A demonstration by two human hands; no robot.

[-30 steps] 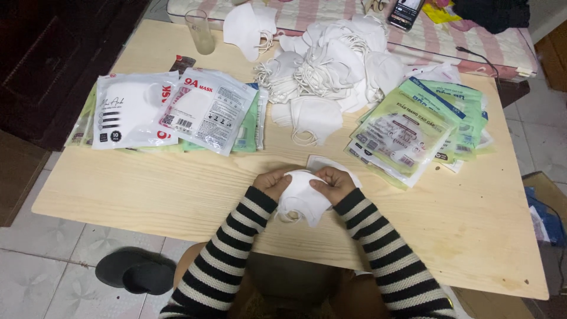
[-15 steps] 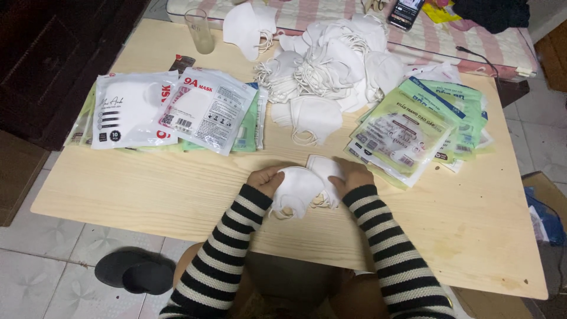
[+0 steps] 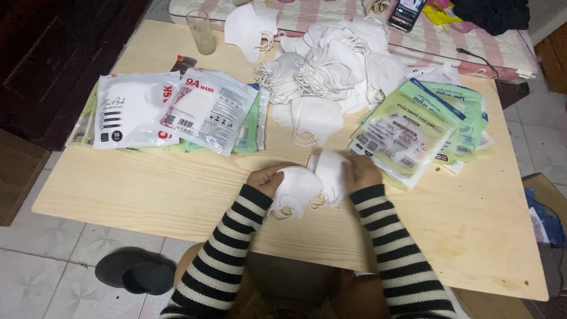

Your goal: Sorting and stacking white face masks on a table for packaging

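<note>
Two white masks are held over the near middle of a pale wooden table (image 3: 147, 195). The left hand (image 3: 267, 179) is closed around the edge of the rounded mask (image 3: 293, 190), its fingers curled tight on the fabric, and loose ear loops are seen hanging below it toward the near edge. The right hand (image 3: 361, 172) is closed on the second mask (image 3: 331, 172), which is held more upright and is touching the first where the two overlap. Both sleeves are striped black and white.

A wide strip of bare tabletop is left to the left and to the right of the hands, and a narrower strip between the hands and the near edge. Farther off, the room is taken up: a heap of loose white masks (image 3: 331, 71) is piled at the far middle, and one single mask (image 3: 316, 118) lies just on its near side. White packets (image 3: 171, 109) are spread at the far left, reaching close to the left edge, and green packets (image 3: 419, 127) are fanned at the right, just beside the right hand. A drinking glass (image 3: 201, 32) is stood near the far edge. On the tiled floor below the near left corner a dark shoe (image 3: 133, 274) is seen.
</note>
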